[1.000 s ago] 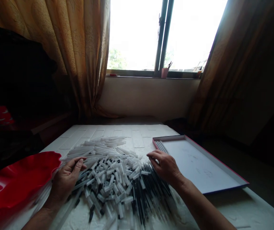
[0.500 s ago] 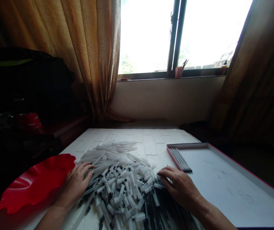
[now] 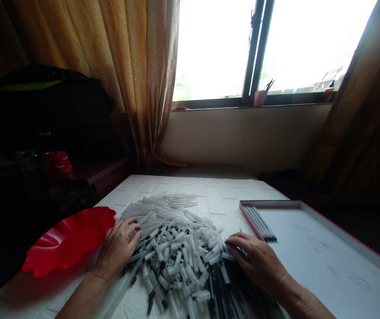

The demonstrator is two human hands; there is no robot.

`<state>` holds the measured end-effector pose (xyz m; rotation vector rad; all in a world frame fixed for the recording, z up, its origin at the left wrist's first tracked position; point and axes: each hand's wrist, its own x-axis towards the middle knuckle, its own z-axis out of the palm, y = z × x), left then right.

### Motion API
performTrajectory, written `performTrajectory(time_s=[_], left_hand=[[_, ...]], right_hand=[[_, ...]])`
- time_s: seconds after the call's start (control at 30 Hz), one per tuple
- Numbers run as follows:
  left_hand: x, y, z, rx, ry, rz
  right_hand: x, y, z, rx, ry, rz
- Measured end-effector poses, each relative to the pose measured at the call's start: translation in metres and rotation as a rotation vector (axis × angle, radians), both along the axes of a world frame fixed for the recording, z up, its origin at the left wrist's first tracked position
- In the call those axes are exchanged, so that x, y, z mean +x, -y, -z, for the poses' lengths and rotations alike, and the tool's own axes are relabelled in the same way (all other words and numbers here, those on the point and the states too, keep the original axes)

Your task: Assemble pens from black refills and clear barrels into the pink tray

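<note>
Turned a bit left: head view. Left hand (image 3: 118, 248), right hand (image 3: 256, 261) at both sides of clear plastic tubes (image 3: 176, 261), lower middle, pointing every way, bottom ones cut off; fingers (image 3: 238, 241) curled, hold unclear.

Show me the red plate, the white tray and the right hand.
red plate (image 3: 67, 241), head view, on its bare inner surface
white tray (image 3: 326, 252), head view, on its bare floor
right hand (image 3: 258, 261), head view, on the back of the hand
</note>
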<state>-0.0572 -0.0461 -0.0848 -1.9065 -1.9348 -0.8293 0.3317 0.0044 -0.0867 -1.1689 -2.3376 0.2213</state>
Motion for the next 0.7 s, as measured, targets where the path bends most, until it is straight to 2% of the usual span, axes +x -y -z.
performTrajectory(time_s=[0.2,0.47,0.7], left_hand=[[0.019,0.013,-0.017,0.171,0.029,0.051],[0.039,0.022,-0.006,0.157,0.147,0.242],[0.049,0.026,-0.006,0.114,0.227,0.378]], right_hand=[[0.003,0.001,-0.006,0.020,0.006,0.027],[-0.012,0.020,-0.016,-0.026,0.011,-0.065],[-0.020,0.040,-0.033,-0.143,0.113,-0.299]])
